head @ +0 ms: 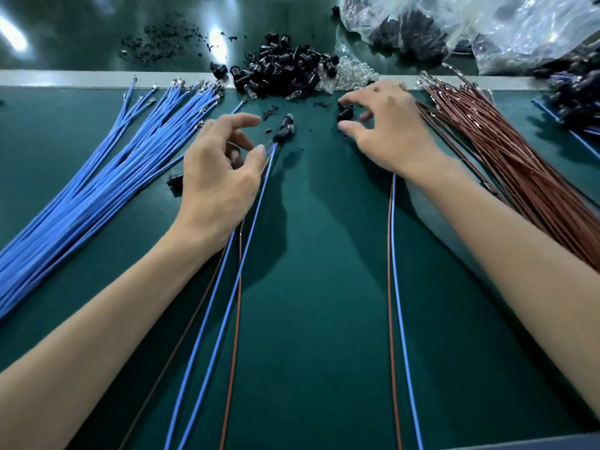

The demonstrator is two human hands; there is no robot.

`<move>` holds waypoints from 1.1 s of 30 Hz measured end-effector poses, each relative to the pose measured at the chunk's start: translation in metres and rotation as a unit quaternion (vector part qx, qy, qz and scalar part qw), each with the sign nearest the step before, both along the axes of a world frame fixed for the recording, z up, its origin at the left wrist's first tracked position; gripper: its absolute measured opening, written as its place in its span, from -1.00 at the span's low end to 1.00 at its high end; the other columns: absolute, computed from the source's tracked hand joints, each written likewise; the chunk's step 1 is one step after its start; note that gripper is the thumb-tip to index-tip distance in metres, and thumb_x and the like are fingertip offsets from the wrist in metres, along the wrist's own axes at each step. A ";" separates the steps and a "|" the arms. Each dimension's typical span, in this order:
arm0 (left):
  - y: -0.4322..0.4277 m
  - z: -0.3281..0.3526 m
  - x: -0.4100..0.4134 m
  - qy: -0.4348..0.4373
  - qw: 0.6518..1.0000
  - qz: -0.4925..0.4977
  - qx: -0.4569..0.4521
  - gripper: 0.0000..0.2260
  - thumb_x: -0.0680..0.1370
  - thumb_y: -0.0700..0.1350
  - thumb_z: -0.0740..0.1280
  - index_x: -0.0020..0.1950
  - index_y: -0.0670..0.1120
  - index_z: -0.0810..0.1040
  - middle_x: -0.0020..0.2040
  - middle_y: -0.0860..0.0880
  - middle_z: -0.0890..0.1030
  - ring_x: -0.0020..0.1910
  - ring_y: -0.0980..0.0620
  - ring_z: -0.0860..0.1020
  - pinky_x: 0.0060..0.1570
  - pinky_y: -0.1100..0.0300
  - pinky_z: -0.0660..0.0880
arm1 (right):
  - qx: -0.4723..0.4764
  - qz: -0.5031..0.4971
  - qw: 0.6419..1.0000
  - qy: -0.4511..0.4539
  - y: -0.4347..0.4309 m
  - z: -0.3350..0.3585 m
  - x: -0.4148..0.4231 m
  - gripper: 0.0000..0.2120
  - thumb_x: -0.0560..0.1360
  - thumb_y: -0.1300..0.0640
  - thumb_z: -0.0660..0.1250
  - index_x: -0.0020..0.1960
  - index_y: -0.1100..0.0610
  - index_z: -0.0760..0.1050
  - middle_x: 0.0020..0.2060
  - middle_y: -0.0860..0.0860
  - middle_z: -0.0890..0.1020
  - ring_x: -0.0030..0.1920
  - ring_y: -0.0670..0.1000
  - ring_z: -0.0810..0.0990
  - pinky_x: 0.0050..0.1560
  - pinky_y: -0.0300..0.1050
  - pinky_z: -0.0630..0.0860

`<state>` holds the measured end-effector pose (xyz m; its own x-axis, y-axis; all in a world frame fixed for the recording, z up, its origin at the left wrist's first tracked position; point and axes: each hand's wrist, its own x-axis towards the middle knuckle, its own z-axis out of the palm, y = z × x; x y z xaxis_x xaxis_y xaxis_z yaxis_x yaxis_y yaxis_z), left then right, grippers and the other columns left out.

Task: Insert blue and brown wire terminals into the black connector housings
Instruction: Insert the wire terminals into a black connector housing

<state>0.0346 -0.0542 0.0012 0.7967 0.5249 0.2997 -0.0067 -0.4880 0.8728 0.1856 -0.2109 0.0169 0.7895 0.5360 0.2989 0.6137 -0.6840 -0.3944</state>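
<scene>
Bench (311, 287): a dark green mat fills the view, with a pale strip across it towards 12 o'clock.
Blue wire bundle (107, 177): fans out from 8 o'clock up to 11 o'clock, metal terminals at the far ends.
Brown wire bundle (506, 151): lies from 1 o'clock down to 4 o'clock, terminals also at the far end.
Plastic bags (487, 24): crumpled clear bags at 1 o'clock, with dark parts inside.
Housing pile (285, 69): a heap of black connector housings at 12 o'clock, with small clear parts (350, 76) touching its 3 o'clock side.
Left hand (220, 177): sits just left of centre with its fingers loosely curled. The thumb tip presses the left wires against them.
Right hand (393, 134): at 1 o'clock from centre, its fingers are arched and spread. The thumb and forefinger bracket a loose housing, but I cannot tell if they grip it.
Left wires (229, 303): two blue and two brown wires run from 6 o'clock up under the left hand.
Right wire pair (400, 319): one blue and one brown wire run from 6 o'clock up under the right palm.
Assembled housing (285, 129): a black housing just beyond the left thumb, with a blue wire entering it.
Loose housing (344, 115): a small black housing on the mat between the right thumb and forefinger.
Stray housing (175, 181): lies at the left hand's 9 o'clock side.
</scene>
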 end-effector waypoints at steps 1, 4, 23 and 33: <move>0.001 0.000 0.000 0.002 1.000 0.009 0.013 -0.77 0.52 -0.17 0.34 0.16 0.04 0.51 -0.07 0.00 0.48 -0.24 0.17 0.38 -0.16 0.35 0.39 | -0.024 -0.003 1.000 0.003 0.006 0.000 0.004 -0.71 0.50 0.01 0.37 0.19 0.09 0.57 0.11 0.12 0.48 0.12 0.09 0.48 0.22 -0.12 0.34; 0.001 0.001 -0.004 -0.010 0.998 0.012 0.056 -0.79 0.52 -0.16 0.34 0.13 0.02 0.49 -0.02 -0.03 0.48 -0.18 0.18 0.40 -0.16 0.40 0.37 | -0.029 -0.025 0.999 -0.011 0.017 -0.001 0.007 -0.80 0.51 0.05 0.38 0.05 0.15 0.59 0.03 0.13 0.48 0.11 0.14 0.47 0.15 -0.06 0.39; -0.008 0.005 -0.009 -0.057 0.983 -0.065 0.160 -0.81 0.57 -0.06 0.32 -0.02 -0.17 0.62 -0.36 0.06 0.58 -0.35 0.12 0.56 -0.30 0.19 0.52 | -0.056 -0.211 0.975 -0.051 -0.064 0.013 -0.011 -0.72 0.50 0.04 0.38 0.15 0.16 0.56 0.10 0.21 0.58 0.10 0.21 0.54 0.12 0.01 0.45; -0.009 0.006 -0.013 -0.053 0.984 -0.076 0.152 -0.77 0.58 -0.01 0.29 -0.02 -0.16 0.61 -0.39 0.05 0.58 -0.38 0.14 0.55 -0.34 0.26 0.48 | -0.117 -0.329 0.936 0.036 -0.074 0.000 0.003 -0.66 0.59 0.06 0.22 0.26 0.26 0.44 0.23 0.26 0.49 0.24 0.28 0.45 0.19 0.13 0.40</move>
